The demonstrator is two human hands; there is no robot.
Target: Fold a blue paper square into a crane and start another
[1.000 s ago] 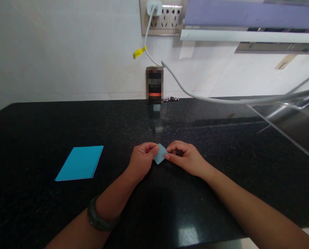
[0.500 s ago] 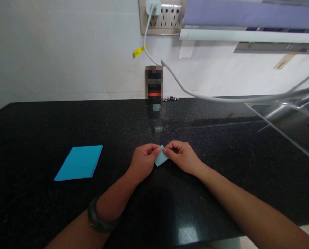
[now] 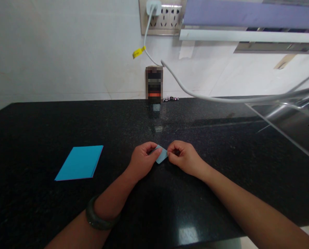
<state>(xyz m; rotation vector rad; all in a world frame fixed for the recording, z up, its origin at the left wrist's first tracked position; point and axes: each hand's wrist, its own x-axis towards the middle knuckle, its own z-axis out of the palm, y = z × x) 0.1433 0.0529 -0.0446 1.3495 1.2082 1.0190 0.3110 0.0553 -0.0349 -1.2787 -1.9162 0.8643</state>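
Note:
A small piece of light blue folded paper [image 3: 162, 156] is held just above the dark countertop, between my two hands. My left hand [image 3: 143, 159] pinches its left side, with the thumb lying over the paper's face. At the right corner, the thumb and forefinger of my right hand [image 3: 183, 156] are pinched together on the edge. The finer folds are too small to make out. Well to the left lies a stack of bright blue square paper [image 3: 79, 162], apart from both hands.
The black speckled countertop [image 3: 112, 128] runs back to a white wall. A phone-like object [image 3: 154, 84], blurred out, leans there beside a beaded strap [image 3: 171, 99]. A white cable [image 3: 180, 83] hangs from the socket panel [image 3: 167, 17]. A metal sink [image 3: 299, 121] is at right.
The folded paper has turned a little between my hands. My right hand's fingertips have shifted slightly right, from the paper's top to its right corner; the left thumb now covers more of it.

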